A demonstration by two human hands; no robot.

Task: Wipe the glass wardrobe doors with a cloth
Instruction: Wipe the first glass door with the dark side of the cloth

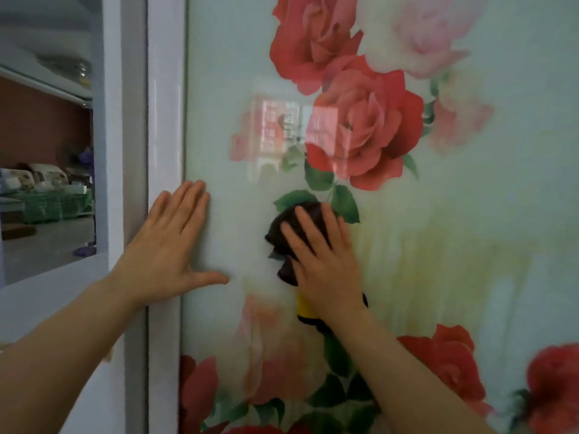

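The glass wardrobe door (438, 230) fills most of the view, pale green with printed red and pink roses. My right hand (322, 255) presses a dark brown cloth (282, 230) flat against the glass just below a rose stem, fingers straight and spread. A yellow and black part of the cloth (305, 310) shows under my wrist. My left hand (169, 245) lies flat and open on the door's left edge, fingers pointing up, thumb out to the right, holding nothing.
A white door frame (164, 89) runs vertically left of the glass. Further left a mirror panel (47, 183) reflects a room with a floor and furniture. A window's reflection (282, 130) shines on the glass above my hands.
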